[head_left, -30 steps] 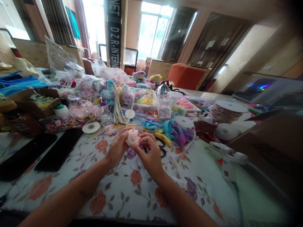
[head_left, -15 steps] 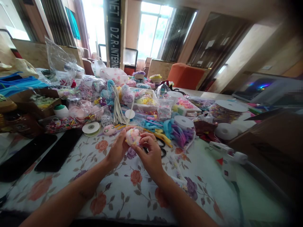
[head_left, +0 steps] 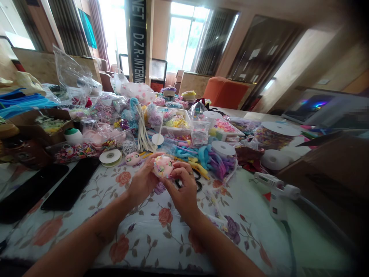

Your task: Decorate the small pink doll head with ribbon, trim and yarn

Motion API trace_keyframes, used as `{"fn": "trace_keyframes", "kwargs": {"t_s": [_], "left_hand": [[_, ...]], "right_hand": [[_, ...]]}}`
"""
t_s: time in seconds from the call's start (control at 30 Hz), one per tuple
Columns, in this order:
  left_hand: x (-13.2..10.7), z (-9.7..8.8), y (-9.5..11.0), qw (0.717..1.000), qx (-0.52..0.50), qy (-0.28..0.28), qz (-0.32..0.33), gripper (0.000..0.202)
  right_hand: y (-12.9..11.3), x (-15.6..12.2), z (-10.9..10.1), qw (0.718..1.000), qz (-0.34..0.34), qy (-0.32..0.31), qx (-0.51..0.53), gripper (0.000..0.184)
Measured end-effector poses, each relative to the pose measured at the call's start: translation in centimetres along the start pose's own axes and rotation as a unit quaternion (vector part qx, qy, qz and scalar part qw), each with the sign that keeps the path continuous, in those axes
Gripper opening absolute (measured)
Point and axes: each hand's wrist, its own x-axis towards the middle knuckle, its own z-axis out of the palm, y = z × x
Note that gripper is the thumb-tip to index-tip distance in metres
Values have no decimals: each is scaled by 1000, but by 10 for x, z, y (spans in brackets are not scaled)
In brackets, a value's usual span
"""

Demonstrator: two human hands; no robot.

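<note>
While my left hand grips the pink doll head just below frame centre, my right hand pinches its right edge; I judge this an adjusting step, the next calling for steady fingers.

Left fingers and right fingers curl inward.
</note>
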Motion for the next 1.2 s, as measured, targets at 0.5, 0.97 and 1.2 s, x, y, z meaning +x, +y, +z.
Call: {"fn": "trace_keyframes", "kwargs": {"t_s": [0.5,0.97,1.2], "left_hand": [[8,-19,22,997,51,-50,-33,42],[-8,-14,-6,879,401,-7,257,84],[-8,-25,-18,822,449,3,350,89]], "right_hand": [[13,10,-7,1000,18,5,-14,12],[28,21,-11,938,220,-61,259,24],[24,23,-14,924,223,-49,307,20]]}}
